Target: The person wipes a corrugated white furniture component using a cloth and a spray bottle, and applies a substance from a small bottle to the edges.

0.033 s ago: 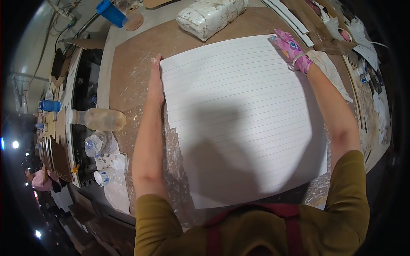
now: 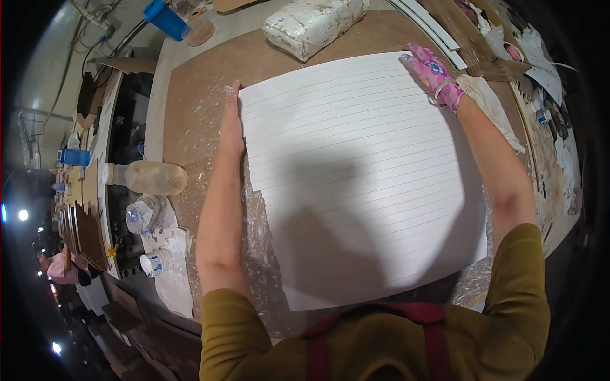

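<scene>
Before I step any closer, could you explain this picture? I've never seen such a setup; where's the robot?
There is no robot: each grip is simply the hand of a person. A wide fisheye camera on that person's head looks down, so straight edges bend and the picture's left is the person's left.

A large white sheet with thin parallel lines lies in front. The left hand, bare, is at its left edge; the right hand, in a pink flowered glove, is at its upper right corner. Their fingers look extended, so nothing seems firmly grasped.

Below the sheet is a brown board. A white, stained block stands beyond, and a capped clear bottle is to the left.
</scene>
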A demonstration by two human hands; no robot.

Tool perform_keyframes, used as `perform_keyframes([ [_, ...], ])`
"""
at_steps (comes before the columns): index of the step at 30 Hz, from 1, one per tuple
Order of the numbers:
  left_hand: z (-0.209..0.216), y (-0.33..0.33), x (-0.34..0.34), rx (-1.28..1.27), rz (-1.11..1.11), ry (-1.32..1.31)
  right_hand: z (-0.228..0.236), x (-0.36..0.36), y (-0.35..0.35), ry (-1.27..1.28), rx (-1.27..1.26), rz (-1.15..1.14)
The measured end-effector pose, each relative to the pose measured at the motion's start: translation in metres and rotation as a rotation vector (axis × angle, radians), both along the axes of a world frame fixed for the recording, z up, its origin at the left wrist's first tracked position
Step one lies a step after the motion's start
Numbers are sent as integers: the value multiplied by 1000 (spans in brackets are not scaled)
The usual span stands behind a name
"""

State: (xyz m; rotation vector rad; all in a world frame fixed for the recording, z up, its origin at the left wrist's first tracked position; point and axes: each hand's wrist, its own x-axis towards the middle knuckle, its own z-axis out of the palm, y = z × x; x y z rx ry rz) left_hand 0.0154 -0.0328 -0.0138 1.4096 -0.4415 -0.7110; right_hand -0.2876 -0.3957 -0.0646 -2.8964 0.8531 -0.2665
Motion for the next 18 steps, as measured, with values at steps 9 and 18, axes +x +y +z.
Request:
perform_keyframes([
  [9, -19, -4, 25, 249, 12, -604, 47, 19, 58, -60, 134, -332],
  [18, -33, -9, 52, 375, 3, -741, 51, 41, 59, -21, 164, -352],
])
